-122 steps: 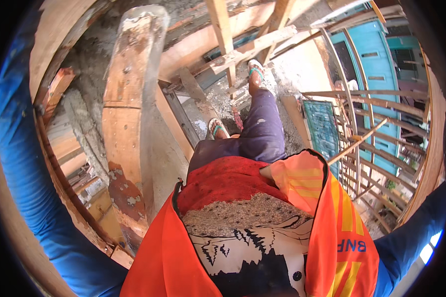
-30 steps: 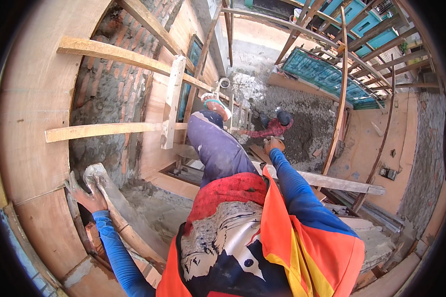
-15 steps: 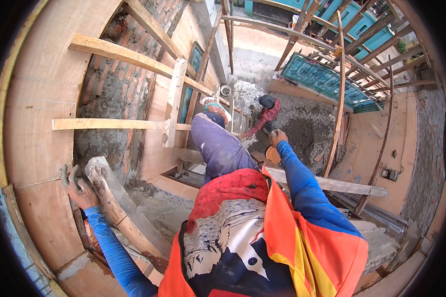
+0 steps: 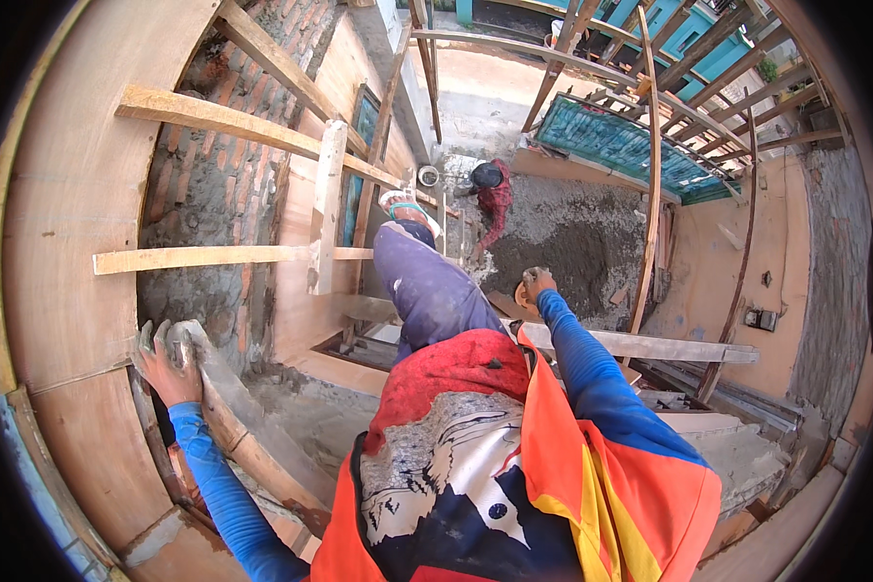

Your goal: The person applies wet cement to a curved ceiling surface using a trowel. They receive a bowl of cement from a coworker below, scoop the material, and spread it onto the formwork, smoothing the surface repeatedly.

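My left hand (image 4: 171, 367), smeared with grey mortar, lies with fingers outstretched at the end of a mortar-crusted beam (image 4: 228, 417), beside a plywood panel (image 4: 87, 291). My right hand (image 4: 537, 284) is closed on a rounded orange container (image 4: 524, 299); only a small part of it shows, so its exact kind is unclear. One of my legs (image 4: 427, 281) reaches forward, its foot (image 4: 409, 208) in a strapped sandal by the wooden framework. Below, a person in a red checked shirt (image 4: 496, 204) and dark cap bends over the ground near a patch of wet mortar (image 4: 582, 247).
Wooden bars (image 4: 213, 258) jut from the left, nailed to a short upright board (image 4: 327, 209). A pale plank (image 4: 640, 346) crosses below my right arm. Long poles (image 4: 650, 175) rise on the right, near a teal panel (image 4: 630, 145). A white bucket (image 4: 428, 176) stands below.
My left hand has shifted slightly right, onto the beam's end. My right hand has drawn back a little with the orange container. The person below has turned and moved left.
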`<state>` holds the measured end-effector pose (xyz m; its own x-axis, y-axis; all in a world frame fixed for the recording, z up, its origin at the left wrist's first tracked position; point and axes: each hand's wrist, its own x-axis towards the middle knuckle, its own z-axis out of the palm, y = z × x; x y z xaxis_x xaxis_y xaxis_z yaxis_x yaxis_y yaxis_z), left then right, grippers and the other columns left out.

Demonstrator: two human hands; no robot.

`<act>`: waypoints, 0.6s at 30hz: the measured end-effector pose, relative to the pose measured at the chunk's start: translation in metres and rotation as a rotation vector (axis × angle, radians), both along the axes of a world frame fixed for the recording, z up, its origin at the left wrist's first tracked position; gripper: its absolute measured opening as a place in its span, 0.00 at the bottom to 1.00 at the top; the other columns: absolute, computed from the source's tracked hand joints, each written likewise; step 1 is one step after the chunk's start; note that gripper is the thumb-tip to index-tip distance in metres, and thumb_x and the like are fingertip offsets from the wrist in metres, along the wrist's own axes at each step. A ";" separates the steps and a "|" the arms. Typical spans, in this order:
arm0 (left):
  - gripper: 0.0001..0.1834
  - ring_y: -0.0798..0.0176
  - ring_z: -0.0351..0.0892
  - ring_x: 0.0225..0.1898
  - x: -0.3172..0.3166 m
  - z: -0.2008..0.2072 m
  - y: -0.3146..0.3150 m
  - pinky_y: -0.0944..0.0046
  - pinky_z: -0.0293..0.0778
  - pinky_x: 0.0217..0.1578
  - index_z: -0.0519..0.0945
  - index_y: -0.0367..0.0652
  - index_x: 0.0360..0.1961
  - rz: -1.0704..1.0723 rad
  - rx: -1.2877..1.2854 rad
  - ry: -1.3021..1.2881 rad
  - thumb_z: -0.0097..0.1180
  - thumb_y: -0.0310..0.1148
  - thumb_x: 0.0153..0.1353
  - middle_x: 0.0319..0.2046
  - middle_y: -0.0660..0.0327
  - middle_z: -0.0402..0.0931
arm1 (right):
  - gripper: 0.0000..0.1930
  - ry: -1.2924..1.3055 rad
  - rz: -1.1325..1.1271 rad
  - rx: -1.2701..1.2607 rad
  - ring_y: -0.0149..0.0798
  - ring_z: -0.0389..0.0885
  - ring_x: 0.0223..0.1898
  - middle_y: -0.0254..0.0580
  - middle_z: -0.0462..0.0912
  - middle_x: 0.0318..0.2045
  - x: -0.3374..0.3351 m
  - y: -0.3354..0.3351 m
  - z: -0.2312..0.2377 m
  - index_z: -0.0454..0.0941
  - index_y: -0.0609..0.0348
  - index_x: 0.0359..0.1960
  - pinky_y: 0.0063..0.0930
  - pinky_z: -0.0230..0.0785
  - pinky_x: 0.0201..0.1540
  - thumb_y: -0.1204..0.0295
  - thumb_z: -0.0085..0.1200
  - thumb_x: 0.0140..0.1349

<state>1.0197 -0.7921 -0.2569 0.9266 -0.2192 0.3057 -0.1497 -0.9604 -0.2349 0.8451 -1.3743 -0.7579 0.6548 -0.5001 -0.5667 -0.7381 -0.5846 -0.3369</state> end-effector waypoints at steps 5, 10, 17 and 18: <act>0.16 0.43 0.61 0.63 0.004 -0.025 0.011 0.45 0.54 0.64 0.78 0.45 0.51 -0.013 -0.093 0.011 0.54 0.37 0.63 0.58 0.48 0.68 | 0.16 -0.082 -0.076 0.052 0.46 0.86 0.36 0.48 0.86 0.31 0.011 -0.022 0.028 0.79 0.59 0.43 0.36 0.77 0.42 0.59 0.50 0.66; 0.18 0.44 0.61 0.63 0.004 -0.025 0.012 0.45 0.52 0.65 0.78 0.44 0.52 0.004 -0.057 -0.010 0.55 0.39 0.63 0.59 0.48 0.67 | 0.15 -0.086 -0.065 0.116 0.40 0.86 0.33 0.45 0.86 0.30 0.022 -0.044 0.074 0.80 0.61 0.42 0.34 0.77 0.38 0.61 0.50 0.67; 0.22 0.41 0.61 0.63 -0.003 -0.003 0.014 0.42 0.50 0.66 0.75 0.42 0.55 -0.024 -0.032 -0.114 0.54 0.38 0.62 0.60 0.44 0.65 | 0.13 -0.224 -0.116 0.709 0.38 0.85 0.36 0.42 0.84 0.36 0.034 -0.094 0.256 0.79 0.62 0.41 0.29 0.79 0.39 0.64 0.49 0.70; 0.22 0.41 0.61 0.63 0.000 -0.003 0.019 0.43 0.51 0.65 0.75 0.42 0.56 0.004 -0.028 -0.133 0.54 0.39 0.63 0.61 0.44 0.66 | 0.12 -0.262 -0.098 0.760 0.39 0.85 0.37 0.42 0.84 0.37 0.030 -0.103 0.274 0.79 0.62 0.41 0.29 0.79 0.39 0.65 0.48 0.70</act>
